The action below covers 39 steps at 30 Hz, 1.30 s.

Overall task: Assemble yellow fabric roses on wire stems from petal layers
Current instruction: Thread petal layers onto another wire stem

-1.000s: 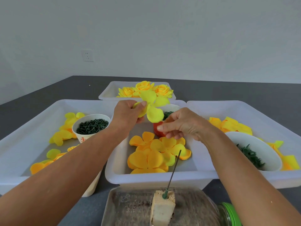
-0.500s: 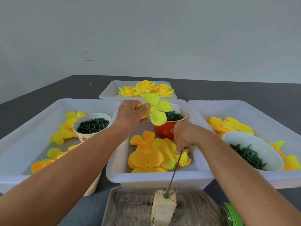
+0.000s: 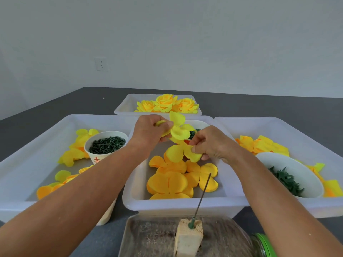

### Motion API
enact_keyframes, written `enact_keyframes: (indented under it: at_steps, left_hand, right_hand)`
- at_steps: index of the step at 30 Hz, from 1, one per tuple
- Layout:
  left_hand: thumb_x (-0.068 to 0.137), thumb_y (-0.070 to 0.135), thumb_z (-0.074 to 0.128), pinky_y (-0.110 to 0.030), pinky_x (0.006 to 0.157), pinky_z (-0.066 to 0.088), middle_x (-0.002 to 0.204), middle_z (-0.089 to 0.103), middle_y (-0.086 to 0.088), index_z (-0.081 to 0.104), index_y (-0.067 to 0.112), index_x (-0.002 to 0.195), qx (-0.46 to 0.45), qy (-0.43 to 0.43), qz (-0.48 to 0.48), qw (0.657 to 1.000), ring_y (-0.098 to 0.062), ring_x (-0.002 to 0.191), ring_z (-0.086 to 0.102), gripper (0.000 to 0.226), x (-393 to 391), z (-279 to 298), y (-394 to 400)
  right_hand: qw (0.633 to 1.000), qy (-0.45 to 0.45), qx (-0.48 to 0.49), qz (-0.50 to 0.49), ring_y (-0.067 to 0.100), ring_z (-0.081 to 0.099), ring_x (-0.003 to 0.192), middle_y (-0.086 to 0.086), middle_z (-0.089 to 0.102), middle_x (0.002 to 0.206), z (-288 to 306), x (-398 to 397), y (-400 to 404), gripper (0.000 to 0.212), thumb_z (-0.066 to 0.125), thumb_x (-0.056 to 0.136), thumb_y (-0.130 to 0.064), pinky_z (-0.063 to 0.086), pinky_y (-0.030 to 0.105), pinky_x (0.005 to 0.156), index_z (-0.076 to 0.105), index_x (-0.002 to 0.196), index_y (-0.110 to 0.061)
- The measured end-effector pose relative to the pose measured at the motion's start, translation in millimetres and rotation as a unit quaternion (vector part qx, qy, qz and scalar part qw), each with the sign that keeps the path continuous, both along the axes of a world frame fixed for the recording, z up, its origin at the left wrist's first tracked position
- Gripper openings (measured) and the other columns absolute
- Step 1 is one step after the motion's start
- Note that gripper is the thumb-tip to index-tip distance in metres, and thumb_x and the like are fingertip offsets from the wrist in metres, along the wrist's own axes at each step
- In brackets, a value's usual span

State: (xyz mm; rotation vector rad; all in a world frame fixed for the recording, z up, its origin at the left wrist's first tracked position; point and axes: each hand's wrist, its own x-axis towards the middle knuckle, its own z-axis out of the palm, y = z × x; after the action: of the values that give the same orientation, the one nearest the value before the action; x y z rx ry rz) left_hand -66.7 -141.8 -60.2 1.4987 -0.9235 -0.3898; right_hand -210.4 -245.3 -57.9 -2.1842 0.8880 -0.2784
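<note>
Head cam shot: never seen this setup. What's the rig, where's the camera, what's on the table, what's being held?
There is no robot here. A person works with two bare hands, and the single camera sits on their head, looking forward and down.

The left hand pinches a pale yellow petal layer. The right hand pinches a second yellow petal layer just below it, above the middle tray, which holds loose orange-yellow petal layers.

The left tray has more petals and a cup of small green parts. The right tray holds petals and a white bowl of green pieces. The far tray holds finished roses.

Nearest the camera, a wire stem stands tilted in a foam block.
</note>
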Motion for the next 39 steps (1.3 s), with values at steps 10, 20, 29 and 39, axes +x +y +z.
enact_keyframes:
  at_steps: [10,20,29,39]
  left_hand:
    - [0.082,0.014,0.07,-0.02,0.049,0.045,0.054,0.06,0.002,0.065,0.011,0.065,0.095,-0.039,-0.135,0.986,-0.007,0.048,0.054,0.018,-11,5,5]
    - [0.076,0.014,0.074,-0.01,0.05,0.038,0.071,0.055,0.005,0.067,0.017,0.089,0.317,-0.309,-0.199,0.874,-0.005,0.061,0.049,0.015,-12,-9,7]
    - [0.077,0.021,0.073,-0.002,0.059,0.039,0.077,0.063,0.009,0.069,0.018,0.084,0.196,-0.437,-0.116,0.87,0.005,0.064,0.052,0.009,-27,32,0]
    - [0.082,0.015,0.068,-0.013,0.061,0.038,0.081,0.068,-0.002,0.072,0.007,0.085,0.103,-0.439,-0.13,0.883,-0.009,0.072,0.056,0.009,-81,49,-66]
  right_hand:
    - [0.998,0.023,-0.053,0.026,0.024,0.059,0.078,0.018,0.067,0.088,3,-5,0,0.025,0.08,0.067,-0.002,0.053,0.038,0.076,0.068,0.09,0.003]
    - [0.973,-0.011,-0.222,-0.059,0.025,0.062,0.097,0.009,0.069,0.1,14,-17,5,0.035,0.048,0.079,0.012,0.05,0.038,0.088,0.075,0.091,-0.007]
    - [0.968,-0.063,-0.169,-0.176,0.018,0.06,0.088,0.009,0.07,0.099,58,-99,-57,0.019,0.058,0.084,0.003,0.043,0.021,0.064,0.073,0.095,-0.004]
    - [0.928,0.227,-0.182,-0.233,0.016,0.048,0.07,-0.002,0.048,0.069,15,-114,-120,0.037,0.064,0.084,-0.044,0.033,0.022,0.054,0.052,0.068,-0.013]
